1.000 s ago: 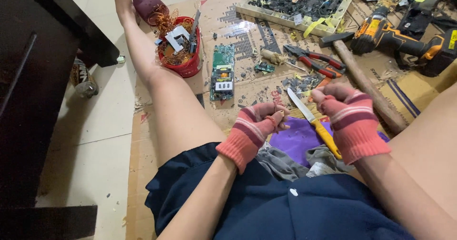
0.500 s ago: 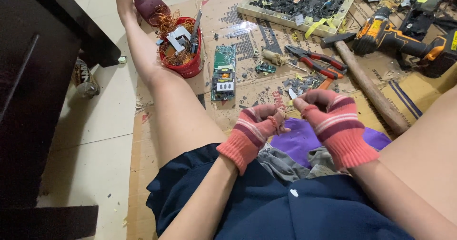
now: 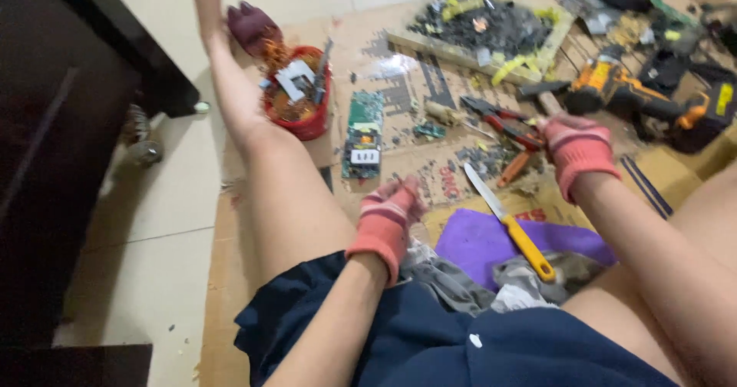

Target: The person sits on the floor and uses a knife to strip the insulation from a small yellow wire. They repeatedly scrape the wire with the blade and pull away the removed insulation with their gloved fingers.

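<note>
I sit on the floor with my legs spread, wearing red striped gloves. My left hand [image 3: 388, 216] hovers over my lap by my left thigh, fingers curled in, with nothing visible in it. My right hand [image 3: 576, 147] is stretched out over the cardboard, on top of the hammer [image 3: 540, 94] handle and beside the red-handled pliers [image 3: 503, 120]. Motion blur hides whether it grips anything. A knife [image 3: 507, 222] with a yellow handle lies loose on a purple cloth [image 3: 476, 243] between my hands.
A green circuit board [image 3: 365, 130] lies ahead, with a red bucket [image 3: 299, 103] of copper wire and parts by my left leg. Further off are a tray of dark scrap [image 3: 484, 30] and an orange cordless drill [image 3: 637, 99]. A dark cabinet [image 3: 61, 126] stands at left.
My right hand let go of the knife, which now lies on the purple cloth, and moved forward and right to the hammer and pliers. My left hand stayed near my lap.
</note>
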